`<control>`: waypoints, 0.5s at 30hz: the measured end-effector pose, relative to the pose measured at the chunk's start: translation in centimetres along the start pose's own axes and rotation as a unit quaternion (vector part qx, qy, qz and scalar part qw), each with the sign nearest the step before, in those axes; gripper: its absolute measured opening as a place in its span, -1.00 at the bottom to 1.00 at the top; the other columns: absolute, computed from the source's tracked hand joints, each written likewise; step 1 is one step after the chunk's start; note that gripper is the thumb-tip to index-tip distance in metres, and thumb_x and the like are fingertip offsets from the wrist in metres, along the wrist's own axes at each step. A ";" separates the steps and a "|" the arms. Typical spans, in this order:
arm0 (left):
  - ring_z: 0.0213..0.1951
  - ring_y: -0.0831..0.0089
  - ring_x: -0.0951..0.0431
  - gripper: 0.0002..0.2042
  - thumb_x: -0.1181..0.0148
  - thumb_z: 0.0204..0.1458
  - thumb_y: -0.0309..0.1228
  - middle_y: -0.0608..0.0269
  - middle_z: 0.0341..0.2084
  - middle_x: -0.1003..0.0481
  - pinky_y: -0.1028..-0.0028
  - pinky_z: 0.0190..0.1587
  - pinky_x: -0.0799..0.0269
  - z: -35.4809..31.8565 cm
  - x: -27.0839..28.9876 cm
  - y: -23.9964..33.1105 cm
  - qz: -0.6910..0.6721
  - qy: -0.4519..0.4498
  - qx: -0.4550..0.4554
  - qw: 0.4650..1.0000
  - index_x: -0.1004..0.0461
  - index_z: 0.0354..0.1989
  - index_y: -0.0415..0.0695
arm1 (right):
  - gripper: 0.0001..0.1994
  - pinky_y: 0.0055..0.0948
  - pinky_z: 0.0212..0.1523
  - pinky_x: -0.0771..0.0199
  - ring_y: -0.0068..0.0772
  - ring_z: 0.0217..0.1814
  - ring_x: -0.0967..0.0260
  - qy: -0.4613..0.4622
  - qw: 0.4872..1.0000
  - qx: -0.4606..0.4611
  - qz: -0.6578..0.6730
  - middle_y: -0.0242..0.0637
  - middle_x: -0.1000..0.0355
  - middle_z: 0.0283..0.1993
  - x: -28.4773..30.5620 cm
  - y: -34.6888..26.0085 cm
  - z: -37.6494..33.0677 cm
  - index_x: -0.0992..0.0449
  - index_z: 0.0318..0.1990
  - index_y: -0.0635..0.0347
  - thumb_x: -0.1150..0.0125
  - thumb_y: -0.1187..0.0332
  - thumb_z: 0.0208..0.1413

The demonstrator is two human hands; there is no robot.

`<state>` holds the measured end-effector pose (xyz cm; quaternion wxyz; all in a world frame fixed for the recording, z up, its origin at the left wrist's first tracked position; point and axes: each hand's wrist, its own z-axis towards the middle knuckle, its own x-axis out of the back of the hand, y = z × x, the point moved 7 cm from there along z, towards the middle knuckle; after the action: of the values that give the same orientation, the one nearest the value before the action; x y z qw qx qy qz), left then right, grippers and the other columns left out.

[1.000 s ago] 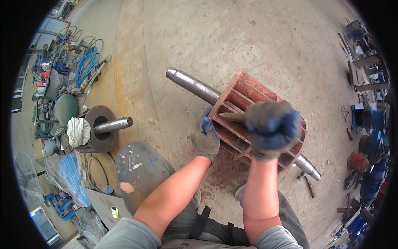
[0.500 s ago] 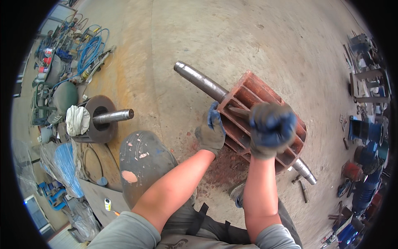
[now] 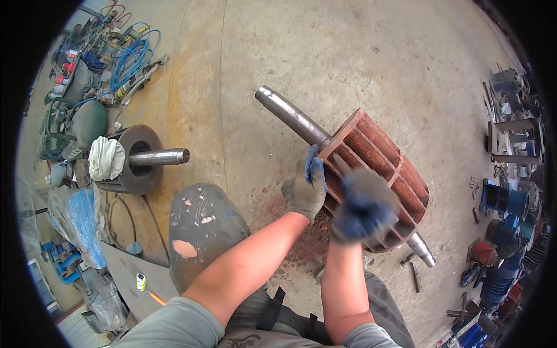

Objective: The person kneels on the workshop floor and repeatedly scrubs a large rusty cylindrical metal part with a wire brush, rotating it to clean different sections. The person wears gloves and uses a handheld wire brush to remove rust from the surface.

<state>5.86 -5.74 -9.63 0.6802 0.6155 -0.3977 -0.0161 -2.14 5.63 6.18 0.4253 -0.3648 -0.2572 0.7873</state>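
A rusty red-brown finned rotor [image 3: 380, 153] lies on the concrete floor in front of me, its bare steel shaft [image 3: 290, 114] sticking out at both ends. My gloved left hand [image 3: 307, 188] grips the rim of the rotor's near-left end, blue fingers against the edge. Over the slots between the fins, my gloved right hand [image 3: 364, 209] is closed and smeared by motion. From its fist a narrow pointed metal tool [image 3: 341, 165] reaches into a slot by the end plate; the rest of the tool is hidden by the glove. Reddish rust debris [image 3: 304, 243] is scattered below the rotor.
At left stands another dark rotor [image 3: 145, 174] with a shaft and a white cloth [image 3: 107, 158]. Behind it are coiled blue hoses [image 3: 130, 64] and equipment. A hammer [image 3: 415, 272] lies beyond the shaft's right end. Motors and metal parts [image 3: 502, 197] line the right side.
My right hand has moved down and left along the slots with the tool. The left hand keeps its grip on the rotor's end. The whole view has shifted slightly.
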 end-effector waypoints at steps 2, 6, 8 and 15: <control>0.01 -0.07 -0.73 -0.45 0.10 0.50 0.17 -0.06 0.13 -0.67 0.12 0.11 -0.60 0.2 -0.1 0.3 0.026 -0.031 0.031 0.999 -0.52 0.44 0.16 | -0.61 -0.10 -0.20 -0.46 -0.32 -0.47 -0.24 -0.006 0.996 -0.065 -0.064 -0.28 -0.32 -0.48 0.2 1.5 -0.4 -0.41 -0.28 0.08 0.08 0.04 0.59; 0.12 0.01 -0.70 -0.36 0.16 0.50 0.24 -0.03 0.14 -0.68 0.21 0.23 -0.54 1.0 -0.7 1.2 -0.005 -0.079 0.073 0.994 -0.51 0.46 0.09 | -0.60 -0.10 -0.17 -0.47 -0.29 -0.45 -0.25 0.053 0.992 0.075 0.083 -0.26 -0.32 -0.49 1.6 0.4 -0.7 -0.42 -0.29 0.10 0.09 0.07 0.60; 0.10 -0.02 -0.71 -0.37 0.16 0.49 0.24 -0.03 0.12 -0.68 0.19 0.23 -0.53 1.2 -0.7 1.8 -0.002 -0.067 0.059 0.996 -0.51 0.45 0.10 | -0.60 -0.10 -0.17 -0.45 -0.30 -0.44 -0.24 0.033 0.998 0.047 0.014 -0.28 -0.31 -0.49 1.3 0.6 -0.2 -0.43 -0.28 0.09 0.11 0.07 0.60; 0.12 0.01 -0.71 -0.40 0.13 0.50 0.21 -0.05 0.16 -0.67 0.17 0.25 -0.53 2.0 -1.2 2.1 -0.021 -0.058 0.026 0.998 -0.52 0.44 0.10 | -0.58 -0.16 -0.17 -0.38 -0.35 -0.44 -0.24 0.077 0.994 0.037 0.075 -0.32 -0.28 -0.51 2.6 0.5 2.3 -0.39 -0.33 0.10 0.04 0.01 0.55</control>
<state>2.89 -6.30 -8.62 0.6395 0.6389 -0.4240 -0.0555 -5.18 7.39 6.29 0.3970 -0.4264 -0.1662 0.7956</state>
